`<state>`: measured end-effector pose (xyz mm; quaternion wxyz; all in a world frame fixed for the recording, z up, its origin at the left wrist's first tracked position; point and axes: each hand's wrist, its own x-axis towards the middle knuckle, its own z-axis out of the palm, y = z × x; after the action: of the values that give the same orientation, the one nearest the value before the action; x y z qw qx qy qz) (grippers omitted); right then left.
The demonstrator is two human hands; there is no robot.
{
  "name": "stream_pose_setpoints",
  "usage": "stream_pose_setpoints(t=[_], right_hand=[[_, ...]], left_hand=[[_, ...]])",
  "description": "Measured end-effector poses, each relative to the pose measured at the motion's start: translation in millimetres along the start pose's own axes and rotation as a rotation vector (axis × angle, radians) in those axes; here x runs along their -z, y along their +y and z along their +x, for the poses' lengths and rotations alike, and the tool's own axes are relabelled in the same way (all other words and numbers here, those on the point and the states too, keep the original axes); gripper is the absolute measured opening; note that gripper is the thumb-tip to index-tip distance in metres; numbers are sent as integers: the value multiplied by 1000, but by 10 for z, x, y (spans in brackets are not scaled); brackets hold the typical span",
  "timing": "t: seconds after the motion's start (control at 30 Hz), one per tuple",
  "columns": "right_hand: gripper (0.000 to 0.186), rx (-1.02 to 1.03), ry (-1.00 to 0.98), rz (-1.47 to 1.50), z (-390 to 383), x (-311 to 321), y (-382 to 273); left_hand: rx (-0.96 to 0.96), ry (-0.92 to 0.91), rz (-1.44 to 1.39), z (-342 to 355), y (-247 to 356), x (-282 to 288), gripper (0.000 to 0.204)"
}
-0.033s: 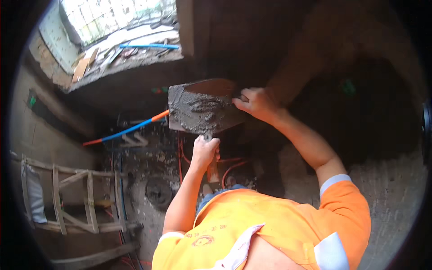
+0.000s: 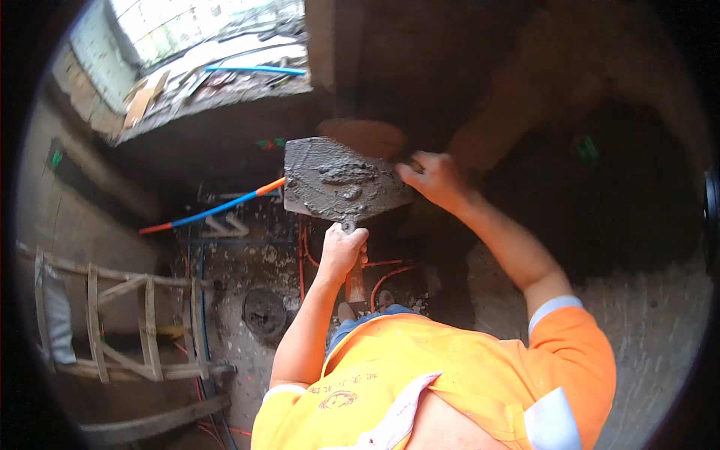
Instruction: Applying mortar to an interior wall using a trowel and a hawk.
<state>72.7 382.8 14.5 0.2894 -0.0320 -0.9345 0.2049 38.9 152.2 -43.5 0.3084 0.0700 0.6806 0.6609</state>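
My left hand [image 2: 343, 251] is closed round the handle of a plasterer's hawk [image 2: 300, 199], holding its flat board up in front of me. A wet grey mortar heap [image 2: 349, 174] lies across the middle of the board, with thinner smears around it. My right hand [image 2: 436, 180] is closed on the handle of a trowel [image 2: 364, 135] at the board's right side. The trowel's brownish blade shows past the board's far edge. Part of that blade is hidden behind the board or blends into the dark wall.
A window opening [image 2: 217, 75] with debris on its sill is at the upper left. A blue and orange pipe [image 2: 214, 216] ends near the hawk. On the left lies a wooden ladder-like frame [image 2: 150, 326]. A round dark bucket [image 2: 265, 315] and red pipes [image 2: 390, 279] are on the floor.
The trowel blade has moved from over the hawk's far right part to past its far edge. Mortar near the handle looks smoothed, with the heap more toward the middle. The view has shifted slightly.
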Motion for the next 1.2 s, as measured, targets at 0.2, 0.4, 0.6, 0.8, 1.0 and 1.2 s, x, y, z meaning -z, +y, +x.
stream_pose_setpoints(t=[0.2, 0.4, 0.6, 0.8, 1.0, 1.2], right_hand=[[27, 147, -168, 36, -152, 107, 638], [35, -685, -951, 930, 385, 129, 1368], [42, -612, -1426, 826, 567, -767, 2004], [28, -188, -862, 816, -126, -1676, 1012], [42, 305, -683, 538, -1071, -2437, -522], [35, 151, -878, 170, -1841, -2986, -757]], left_hand=[[-35, 29, 143, 147, -198, -18, 25], [170, 253, -64, 101, -10, -430, 21], [173, 504, -598, -33, -526, -621, 23], [243, 735, -713, -741, -1106, -141, 15], [103, 545, -1177, -1505, -1661, 867, 15], [77, 881, -873, -2526, -1908, 2417, 19]])
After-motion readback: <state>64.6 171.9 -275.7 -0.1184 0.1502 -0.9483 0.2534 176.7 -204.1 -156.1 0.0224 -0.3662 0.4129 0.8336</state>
